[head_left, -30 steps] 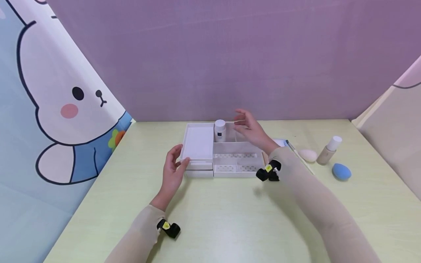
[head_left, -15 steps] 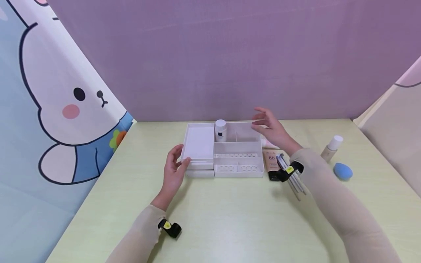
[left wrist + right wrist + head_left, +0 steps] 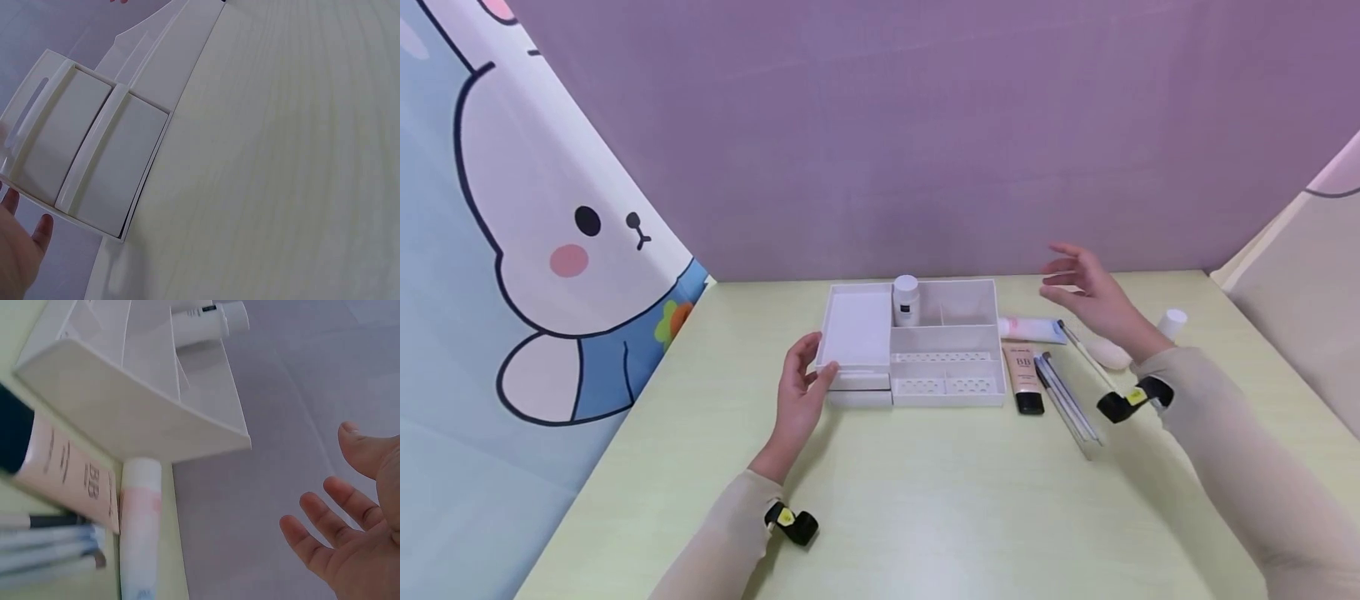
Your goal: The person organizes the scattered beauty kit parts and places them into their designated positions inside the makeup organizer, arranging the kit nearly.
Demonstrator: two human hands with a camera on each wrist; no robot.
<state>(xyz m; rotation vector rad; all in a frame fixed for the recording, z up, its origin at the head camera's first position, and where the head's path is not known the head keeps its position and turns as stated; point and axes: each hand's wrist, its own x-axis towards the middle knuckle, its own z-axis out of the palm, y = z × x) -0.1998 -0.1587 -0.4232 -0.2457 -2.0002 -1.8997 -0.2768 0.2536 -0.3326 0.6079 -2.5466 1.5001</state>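
A white desk organizer (image 3: 947,337) with drawers at its left stands at the back of the table. My left hand (image 3: 799,379) rests against its left side, the thumb near the front corner. In the left wrist view, fingertips (image 3: 42,232) lie beside the two drawer fronts (image 3: 112,169). A white bottle (image 3: 906,302) with a white cap stands upright in a rear compartment. Farther right, my right hand (image 3: 1093,293) hovers with loosely bent fingers and holds nothing. It is above the table's back right part, near an egg-shaped pale sponge (image 3: 1108,353) and a partly hidden white-capped bottle (image 3: 1172,323).
Right of the organizer lie a BB cream tube (image 3: 1022,375), a pink-and-white tube (image 3: 1030,329) and several makeup brushes (image 3: 1067,404). One more brush (image 3: 1086,357) lies slantwise close to the right wrist. A purple cloth (image 3: 925,142) hangs behind the table (image 3: 910,508).
My right hand has moved right, away from the bottle in the organizer and past its right edge. The blue sponge is now hidden behind my right arm. My left hand has stayed at the organizer.
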